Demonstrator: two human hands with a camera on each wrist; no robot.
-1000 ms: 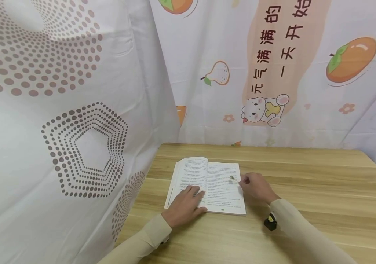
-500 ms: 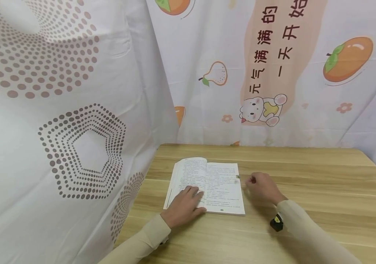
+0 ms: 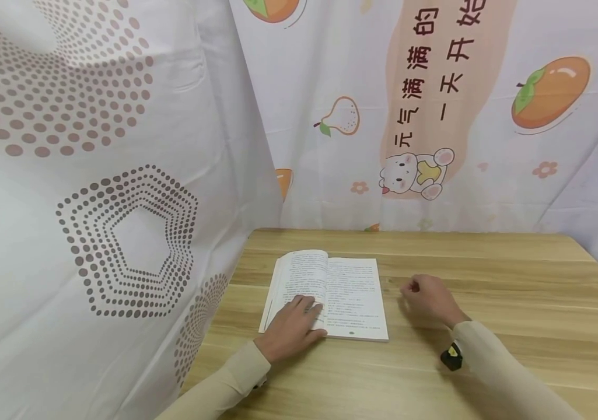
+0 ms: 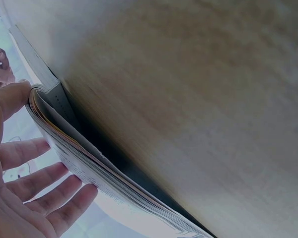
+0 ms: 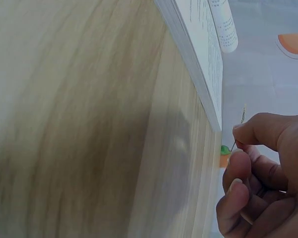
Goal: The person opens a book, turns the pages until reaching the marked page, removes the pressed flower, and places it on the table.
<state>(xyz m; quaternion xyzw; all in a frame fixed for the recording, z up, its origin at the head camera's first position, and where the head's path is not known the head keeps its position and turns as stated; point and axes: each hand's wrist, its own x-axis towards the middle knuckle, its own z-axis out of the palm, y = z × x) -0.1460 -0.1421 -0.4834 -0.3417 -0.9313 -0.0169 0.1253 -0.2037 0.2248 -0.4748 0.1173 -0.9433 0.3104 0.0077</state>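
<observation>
An open paperback book (image 3: 353, 291) lies on the wooden table, its left page bulging up near the spine. My left hand (image 3: 290, 328) rests on the lower part of the left page, fingers spread. From the left wrist view, its thumb is at the book's bottom edge (image 4: 114, 171) and the fingers lie over the page. Right of the book, my right hand (image 3: 432, 298) is held apart from it. Thumb and forefinger pinch a thin bookmark (image 5: 244, 113) with gold-coloured detail, seen nearly edge-on in the right wrist view; its lower part is hidden by the fingers.
The wooden table (image 3: 514, 303) stretches to the right of the book. A white curtain with fruit prints (image 3: 351, 163) hangs behind it, and a dotted curtain (image 3: 141, 245) closes off the left side. A black wrist device (image 3: 452, 357) sits under the right sleeve.
My right hand has drawn the bookmark from over the right page out past the book's right edge. My left hand has stayed on the left page.
</observation>
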